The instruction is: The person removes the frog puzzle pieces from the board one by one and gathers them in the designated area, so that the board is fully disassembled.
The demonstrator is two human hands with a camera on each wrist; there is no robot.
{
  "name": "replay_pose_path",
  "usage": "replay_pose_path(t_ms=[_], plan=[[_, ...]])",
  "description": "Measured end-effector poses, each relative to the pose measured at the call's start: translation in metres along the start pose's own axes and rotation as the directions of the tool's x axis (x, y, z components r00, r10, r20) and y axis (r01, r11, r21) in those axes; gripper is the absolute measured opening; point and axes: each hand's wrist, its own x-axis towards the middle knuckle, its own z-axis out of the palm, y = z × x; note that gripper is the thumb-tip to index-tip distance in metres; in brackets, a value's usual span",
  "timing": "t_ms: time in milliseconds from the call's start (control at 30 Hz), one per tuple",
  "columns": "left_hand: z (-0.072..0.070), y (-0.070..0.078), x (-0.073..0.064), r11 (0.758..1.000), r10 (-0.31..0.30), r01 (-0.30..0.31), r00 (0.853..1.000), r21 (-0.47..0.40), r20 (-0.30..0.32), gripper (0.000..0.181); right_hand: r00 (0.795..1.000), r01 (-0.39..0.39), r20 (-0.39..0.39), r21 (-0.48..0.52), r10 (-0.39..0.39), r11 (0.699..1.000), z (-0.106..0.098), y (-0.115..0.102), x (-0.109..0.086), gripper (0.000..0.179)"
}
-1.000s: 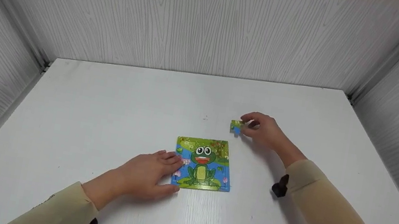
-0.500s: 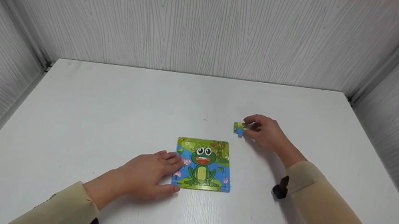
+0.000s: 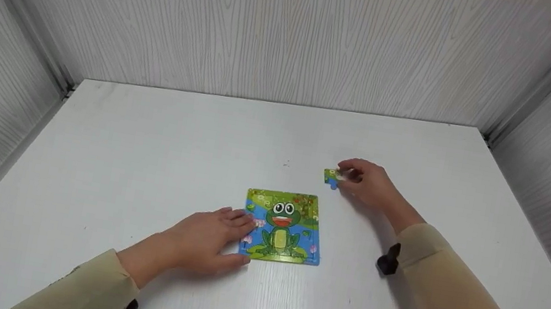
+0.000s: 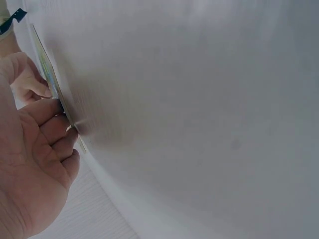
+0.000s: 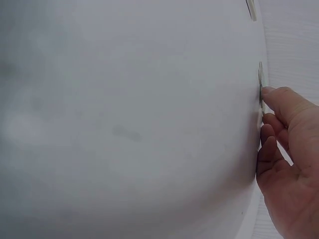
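Observation:
A square jigsaw puzzle (image 3: 282,228) with a smiling green frog lies flat on the white table. The fingers of my left hand (image 3: 199,240) rest on its left edge, with the thumb by its lower left corner. Farther back and to the right, my right hand (image 3: 368,184) pinches a small green-and-blue puzzle piece (image 3: 330,177) between thumb and fingers. In the right wrist view that piece (image 5: 260,74) shows edge-on, close to the tabletop, partly covered by the thumb. The left wrist view shows the puzzle's rim (image 4: 47,69) against my left fingertips.
The white table (image 3: 170,148) is bounded by a wood-grain back panel (image 3: 295,35) and side panels. Both sleeves are beige, each with a dark strap (image 3: 388,260) at the cuff.
My right hand has shifted slightly right, and the puzzle piece in it has turned a little and lies flatter. The left hand and the frog puzzle have barely moved.

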Motion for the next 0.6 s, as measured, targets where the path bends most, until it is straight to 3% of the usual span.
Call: replay_pose_path(t_ms=[267,600], plan=[[0.000,0.001,0.000,1.000,-0.007,0.007,1.000,0.005,0.003,0.080,1.000,-0.001,-0.020,0.049,0.002,0.999,-0.002,-0.008,-0.006,0.049],[0.001,0.000,0.001,1.000,-0.009,0.009,1.000,0.003,0.001,0.080,0.988,0.157,-0.017,0.040,-0.156,0.987,0.006,-0.043,-0.010,0.046]])
